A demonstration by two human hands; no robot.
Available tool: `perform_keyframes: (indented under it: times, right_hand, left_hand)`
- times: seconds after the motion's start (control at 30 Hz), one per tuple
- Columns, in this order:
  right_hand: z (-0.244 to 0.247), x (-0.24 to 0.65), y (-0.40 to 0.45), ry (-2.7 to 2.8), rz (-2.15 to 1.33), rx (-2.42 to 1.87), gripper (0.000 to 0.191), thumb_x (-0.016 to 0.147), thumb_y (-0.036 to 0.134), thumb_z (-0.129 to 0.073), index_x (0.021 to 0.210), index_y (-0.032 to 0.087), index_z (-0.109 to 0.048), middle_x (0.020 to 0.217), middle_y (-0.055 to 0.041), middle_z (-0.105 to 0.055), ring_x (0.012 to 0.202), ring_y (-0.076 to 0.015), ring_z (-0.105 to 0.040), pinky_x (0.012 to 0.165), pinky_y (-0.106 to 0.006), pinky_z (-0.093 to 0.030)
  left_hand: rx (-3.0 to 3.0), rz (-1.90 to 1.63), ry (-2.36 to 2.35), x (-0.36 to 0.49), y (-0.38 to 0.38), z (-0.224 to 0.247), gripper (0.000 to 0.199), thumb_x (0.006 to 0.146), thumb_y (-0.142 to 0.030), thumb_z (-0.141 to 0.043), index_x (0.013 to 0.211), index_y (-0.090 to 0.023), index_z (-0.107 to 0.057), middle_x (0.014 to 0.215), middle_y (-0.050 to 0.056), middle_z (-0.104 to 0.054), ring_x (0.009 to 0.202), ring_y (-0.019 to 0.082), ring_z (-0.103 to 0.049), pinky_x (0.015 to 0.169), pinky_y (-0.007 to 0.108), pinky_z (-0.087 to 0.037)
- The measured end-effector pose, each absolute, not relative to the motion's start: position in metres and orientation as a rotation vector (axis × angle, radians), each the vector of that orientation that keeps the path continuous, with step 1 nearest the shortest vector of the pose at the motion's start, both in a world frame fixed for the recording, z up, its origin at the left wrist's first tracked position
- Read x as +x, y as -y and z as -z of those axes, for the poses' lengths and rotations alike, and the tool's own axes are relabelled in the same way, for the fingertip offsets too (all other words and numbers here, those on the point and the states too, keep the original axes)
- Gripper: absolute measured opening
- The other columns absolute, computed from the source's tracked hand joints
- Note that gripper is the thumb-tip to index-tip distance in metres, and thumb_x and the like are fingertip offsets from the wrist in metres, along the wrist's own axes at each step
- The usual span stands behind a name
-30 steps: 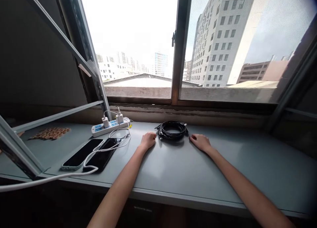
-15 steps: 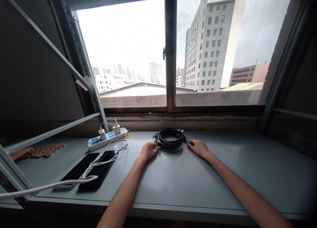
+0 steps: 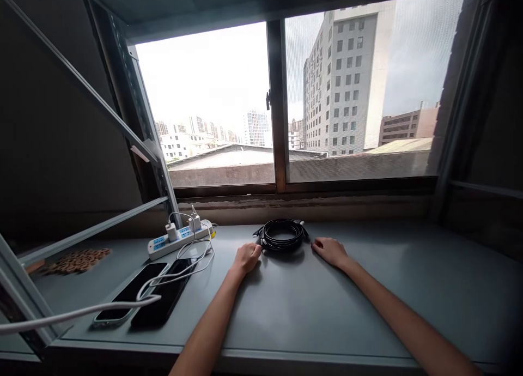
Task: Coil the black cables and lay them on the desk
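A coiled black cable [image 3: 283,244] lies on the grey shelf top [image 3: 310,321] near its back edge, below the window. My left hand [image 3: 247,257] rests just left of the coil with its fingers curled closed; whether anything is between the fingertips is hidden. On the other side, my right hand [image 3: 329,251] lies a little right of the coil, fingers curled in, and what they may hold is too small to tell. Light-coloured connectors show at the coil's left and upper right sides.
On the left stand a white power strip [image 3: 165,246] with two chargers and white cables [image 3: 192,250]. Two dark phones [image 3: 133,291] [image 3: 163,305] lie in front of it. Small brown pieces [image 3: 77,260] are further left, beyond a metal frame post [image 3: 24,294].
The view has tilted slightly, so the scene sits lower. The other person's hand at the far left has mostly gone from beside the brown pieces. My hands and the coil keep nearly the same places.
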State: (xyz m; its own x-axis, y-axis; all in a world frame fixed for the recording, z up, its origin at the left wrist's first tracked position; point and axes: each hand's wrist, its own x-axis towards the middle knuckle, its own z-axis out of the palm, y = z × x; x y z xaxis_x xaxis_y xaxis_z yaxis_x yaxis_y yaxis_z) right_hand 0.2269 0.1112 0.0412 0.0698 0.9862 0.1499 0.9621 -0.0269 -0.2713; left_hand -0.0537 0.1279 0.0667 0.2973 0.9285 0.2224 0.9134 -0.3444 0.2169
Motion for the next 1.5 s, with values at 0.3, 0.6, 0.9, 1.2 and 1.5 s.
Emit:
perform_keyframes:
  times: [0.3,0.6,0.9,1.2,1.5]
  right_hand:
    - [-0.039,0.230,-0.113,1.957,-0.119,-2.050,0.029,0.090,0.041,-0.046,0.092,0.014,-0.059,0.089,-0.0033,-0.060,0.079,-0.0139,-0.057,0.074,-0.033,-0.047]
    - [-0.040,0.230,-0.112,1.960,-0.107,-2.048,0.029,0.090,0.041,-0.046,0.090,0.015,-0.059,0.087,-0.0030,-0.060,0.078,-0.0134,-0.057,0.073,-0.032,-0.047]
    - [-0.041,0.229,-0.111,1.948,-0.100,-2.059,0.029,0.090,0.040,-0.046,0.090,0.014,-0.060,0.087,-0.0030,-0.061,0.079,-0.0138,-0.057,0.074,-0.033,-0.047]
    - [-0.042,0.229,-0.111,1.969,-0.115,-2.070,0.030,0.090,0.041,-0.046,0.091,0.015,-0.060,0.088,-0.0033,-0.061,0.080,-0.0139,-0.058,0.075,-0.033,-0.047]
    - [-0.041,0.229,-0.114,2.029,-0.082,-2.080,0.031,0.090,0.041,-0.046,0.089,0.014,-0.060,0.087,-0.0034,-0.062,0.080,-0.0141,-0.058,0.075,-0.034,-0.047]
  left_hand:
    - [2.411,-0.425,-1.925,-0.056,-0.137,-0.064,0.024,0.090,-0.031,-0.045,0.084,-0.014,-0.061,0.091,0.005,-0.063,0.087,0.016,-0.057,0.079,0.035,-0.044]
    - [2.399,-0.308,-1.896,-0.055,-0.136,-0.063,0.022,0.088,-0.033,-0.050,0.085,-0.014,-0.061,0.092,0.005,-0.062,0.088,0.016,-0.058,0.081,0.036,-0.046]
    - [2.426,-0.417,-1.901,-0.053,-0.135,-0.063,0.018,0.085,-0.019,-0.046,0.075,-0.017,-0.061,0.087,0.004,-0.065,0.083,0.017,-0.058,0.071,0.029,-0.042]
    - [2.555,-0.882,-1.862,-0.029,-0.119,-0.081,0.031,0.083,-0.008,-0.029,0.097,-0.016,-0.055,0.090,0.010,-0.061,0.092,0.021,-0.055,0.081,0.030,-0.041]
    - [2.925,-0.722,-1.346,0.028,-0.122,-0.054,0.039,0.079,-0.046,-0.056,0.104,-0.016,-0.057,0.099,0.010,-0.063,0.101,0.024,-0.054,0.099,0.035,-0.034]
